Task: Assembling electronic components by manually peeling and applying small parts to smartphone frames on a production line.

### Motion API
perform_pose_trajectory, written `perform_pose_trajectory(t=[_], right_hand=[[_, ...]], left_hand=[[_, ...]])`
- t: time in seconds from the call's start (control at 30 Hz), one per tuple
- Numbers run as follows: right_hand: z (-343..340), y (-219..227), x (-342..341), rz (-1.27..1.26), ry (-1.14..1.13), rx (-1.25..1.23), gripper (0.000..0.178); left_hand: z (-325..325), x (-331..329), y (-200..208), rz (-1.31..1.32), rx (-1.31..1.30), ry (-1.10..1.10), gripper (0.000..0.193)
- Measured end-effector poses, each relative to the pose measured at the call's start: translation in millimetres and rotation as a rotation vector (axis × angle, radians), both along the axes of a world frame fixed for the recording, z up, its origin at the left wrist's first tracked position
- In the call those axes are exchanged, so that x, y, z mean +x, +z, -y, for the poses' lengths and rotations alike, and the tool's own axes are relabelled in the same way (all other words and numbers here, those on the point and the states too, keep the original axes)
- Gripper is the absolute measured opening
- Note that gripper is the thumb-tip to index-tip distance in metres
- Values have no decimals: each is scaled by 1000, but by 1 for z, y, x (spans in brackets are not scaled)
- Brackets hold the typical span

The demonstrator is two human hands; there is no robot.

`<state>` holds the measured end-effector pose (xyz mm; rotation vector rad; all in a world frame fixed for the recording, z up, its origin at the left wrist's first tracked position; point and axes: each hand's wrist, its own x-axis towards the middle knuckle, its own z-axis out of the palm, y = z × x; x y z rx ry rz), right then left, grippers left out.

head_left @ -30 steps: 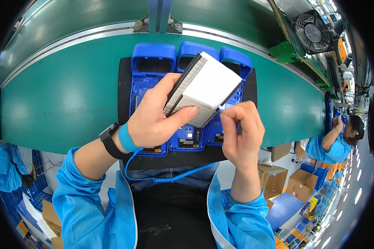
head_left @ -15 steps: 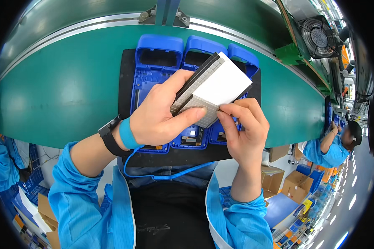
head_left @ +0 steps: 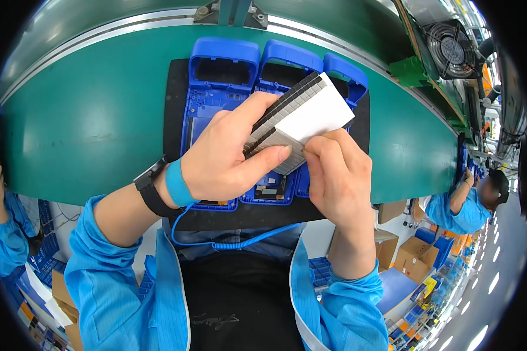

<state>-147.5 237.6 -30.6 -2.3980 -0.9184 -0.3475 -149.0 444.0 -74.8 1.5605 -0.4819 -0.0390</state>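
My left hand (head_left: 225,155) grips a stack of sheets of small grey and black pads (head_left: 293,108), holding it tilted above the work. Bare white backing (head_left: 316,117) shows where part of the top sheet has no pads. The left thumb presses flat on the grey rows. At the sheet's right edge my right hand (head_left: 339,175) is closed in a pinch; whether a single pad is between its fingertips is hidden. Beneath both hands lie several blue plastic housings (head_left: 225,50), with openings at their far ends and electronic parts inside, partly covered by my hands.
The housings rest on a black mat (head_left: 178,105) on a green bench (head_left: 99,111). A metal rail (head_left: 129,29) runs along the back. A blue coiled cord (head_left: 257,237) leads from my left wristband. A fan (head_left: 451,50) stands at far right. Other people work at both sides.
My right hand has turned over the sheet's edge, its back now facing up more. The stack has tilted slightly, and the bench view has shifted a little upward.
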Motion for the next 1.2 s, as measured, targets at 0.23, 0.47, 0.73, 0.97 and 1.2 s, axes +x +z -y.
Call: perform_pose_trajectory(t=[0.23, 0.47, 0.73, 0.97, 1.2], right_hand=[[6, 8, 0, -22, 82, 61, 17], [41, 27, 7, -279, -9, 75, 11], [63, 12, 7, -583, 40, -81, 10], [69, 8, 10, -580, 76, -142, 9], [51, 9, 12, -512, 132, -236, 7]], left_hand=[[-1, 0, 6, -190, -24, 38, 50], [-4, 4, 13, -326, -205, 56, 42], [-5, 5, 10, -360, -261, 42, 46], [-5, 5, 6, -350, -254, 49, 46], [-5, 6, 2, -275, -241, 52, 44]])
